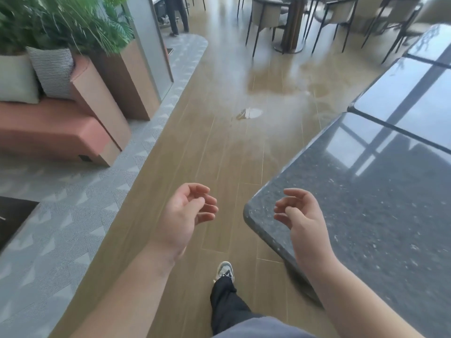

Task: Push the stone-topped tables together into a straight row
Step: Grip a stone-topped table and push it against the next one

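Greenery is filling the far left corner, where a leafy plant (61,20) is standing in a tan planter behind a pink bench (48,128) that is carrying two cushions, one pale (17,79) and one finely patterned (52,71). Grey patterned carpet (61,215) is running beside the bench and meeting a strip of wooden floor (219,147), which is stretching up the middle toward a round floor plate (250,113). Over that floor the left hand (188,213) is hanging palm inward with its fingers loosely curled, grasping nothing and touching nothing. Below it a dark trouser leg and a pale sneaker (225,270) are showing on the boards. The right hand (299,215) is hovering above the rounded near corner of the nearest stone-topped table (378,215), fingers likewise relaxed and curled around nothing; whether it is grazing the stone I cannot tell. That dark speckled top is lying edge to edge with a second table (410,98), and a third (434,42) is following beyond, all along the right side. At the top, chairs (266,15) are standing round another table's pedestal (292,28)
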The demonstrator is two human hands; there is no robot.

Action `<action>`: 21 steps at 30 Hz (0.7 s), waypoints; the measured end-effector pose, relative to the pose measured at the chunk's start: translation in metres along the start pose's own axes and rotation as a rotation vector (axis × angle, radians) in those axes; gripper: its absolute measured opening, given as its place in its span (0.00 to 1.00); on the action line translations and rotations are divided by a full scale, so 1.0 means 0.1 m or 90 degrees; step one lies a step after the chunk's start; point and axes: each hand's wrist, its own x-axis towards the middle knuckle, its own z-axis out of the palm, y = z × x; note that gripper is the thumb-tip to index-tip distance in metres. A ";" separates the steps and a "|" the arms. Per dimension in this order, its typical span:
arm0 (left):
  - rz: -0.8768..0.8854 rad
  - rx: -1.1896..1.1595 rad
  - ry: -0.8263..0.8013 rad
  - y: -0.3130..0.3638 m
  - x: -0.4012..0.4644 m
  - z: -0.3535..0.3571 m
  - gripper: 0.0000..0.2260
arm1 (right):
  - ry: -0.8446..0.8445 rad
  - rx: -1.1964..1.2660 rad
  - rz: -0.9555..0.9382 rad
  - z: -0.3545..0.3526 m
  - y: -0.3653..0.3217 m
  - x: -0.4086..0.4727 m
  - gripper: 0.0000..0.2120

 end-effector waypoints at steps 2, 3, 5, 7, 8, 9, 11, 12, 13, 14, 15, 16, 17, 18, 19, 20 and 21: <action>-0.006 0.017 -0.017 0.08 0.41 -0.03 0.09 | 0.020 0.011 0.013 0.17 0.08 0.33 0.19; -0.011 0.033 -0.025 0.13 0.63 -0.05 0.10 | 0.032 0.018 0.022 0.26 0.11 0.51 0.18; -0.026 0.060 -0.033 0.26 1.09 -0.10 0.10 | 0.055 0.036 0.048 0.45 0.12 0.92 0.18; -0.031 0.072 -0.038 0.39 1.54 -0.17 0.10 | 0.071 0.053 0.062 0.66 0.07 1.32 0.19; -0.032 0.077 -0.048 0.45 1.76 -0.19 0.10 | 0.082 0.062 0.065 0.75 0.02 1.52 0.19; -0.032 0.078 -0.057 0.51 1.98 -0.21 0.10 | 0.092 0.067 0.066 0.83 -0.03 1.71 0.19; -0.038 0.066 -0.073 0.59 2.38 -0.21 0.09 | 0.106 0.070 0.067 0.95 -0.12 2.03 0.19; -0.046 0.057 -0.083 0.61 2.56 -0.19 0.09 | 0.115 0.074 0.068 0.98 -0.15 2.15 0.19; -0.054 0.050 -0.095 0.63 2.73 -0.15 0.09 | 0.127 0.076 0.068 1.00 -0.18 2.26 0.19; -0.062 0.046 -0.110 0.64 2.90 -0.11 0.09 | 0.142 0.073 0.066 1.01 -0.21 2.36 0.19; -0.071 0.045 -0.127 0.64 3.08 -0.05 0.09 | 0.160 0.067 0.065 1.00 -0.22 2.47 0.18; -0.081 0.046 -0.147 0.64 3.27 0.02 0.09 | 0.182 0.062 0.067 0.99 -0.22 2.58 0.18; -0.089 0.048 -0.168 0.63 3.46 0.09 0.09 | 0.209 0.059 0.072 0.97 -0.21 2.70 0.18; -0.094 0.051 -0.191 0.63 3.66 0.17 0.09 | 0.237 0.059 0.075 0.96 -0.20 2.81 0.19; -0.097 0.057 -0.214 0.64 3.87 0.25 0.09 | 0.268 0.061 0.077 0.95 -0.18 2.92 0.19; -0.100 0.062 -0.238 0.65 4.07 0.32 0.09 | 0.297 0.066 0.077 0.96 -0.16 3.05 0.19; -0.104 0.066 -0.261 0.66 4.28 0.39 0.10 | 0.326 0.073 0.078 0.98 -0.13 3.17 0.19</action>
